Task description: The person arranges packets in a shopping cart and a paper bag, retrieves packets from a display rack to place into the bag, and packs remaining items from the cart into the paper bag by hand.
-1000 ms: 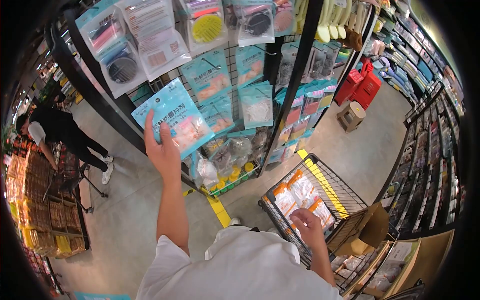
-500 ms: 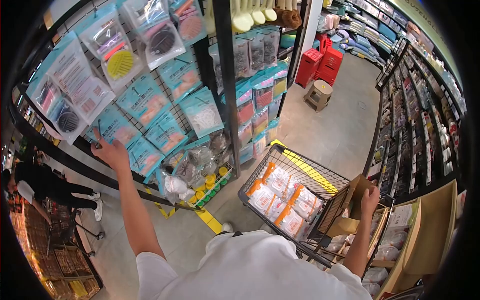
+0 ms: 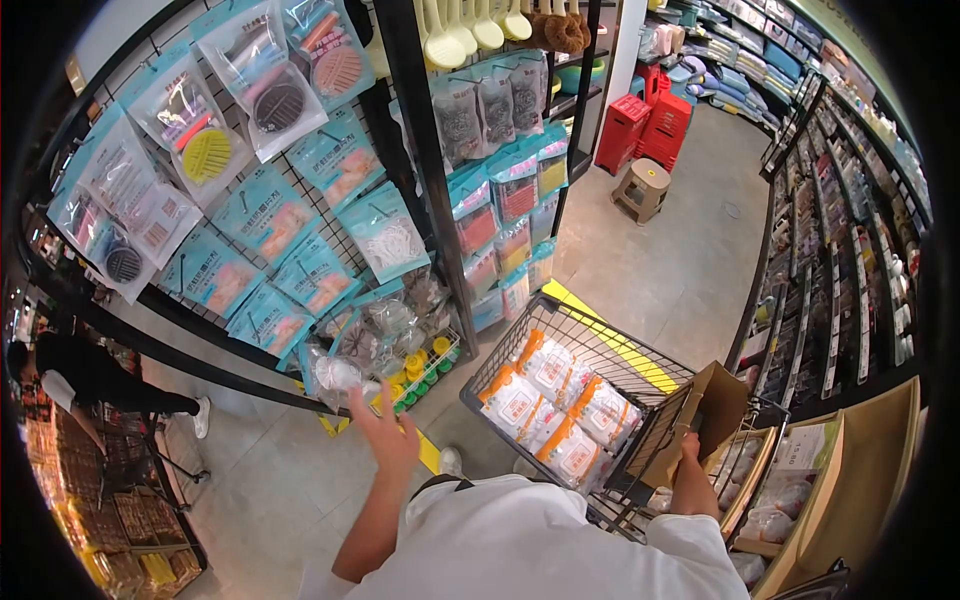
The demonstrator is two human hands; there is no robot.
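My left hand (image 3: 387, 438) is in the air in front of the rack, fingers spread, holding nothing. Just beyond it hang clear bags of grey mesh items (image 3: 365, 345). My right hand (image 3: 690, 455) is closed on the near edge of an open cardboard box (image 3: 712, 385) in the seat end of a shopping cart (image 3: 474, 393). Inside the cart's basket lie several white-and-orange plastic packs (image 3: 548, 365). Blue-topped packets (image 3: 268, 212) hang on pegs of the wire rack, and yellow-green capped items (image 3: 412, 368) sit in a low wire tray beneath.
Black rack posts (image 3: 430, 140) rise at the left. A beige stool (image 3: 642, 188) and red crates (image 3: 660, 125) stand on the aisle floor ahead. Long shelves (image 3: 830, 240) line the right side. Another person (image 3: 105, 372) bends over a cart at far left.
My left hand has come down and back from the blue packets, its fingers now spread. My right hand has moved nearer to me along the cardboard box.
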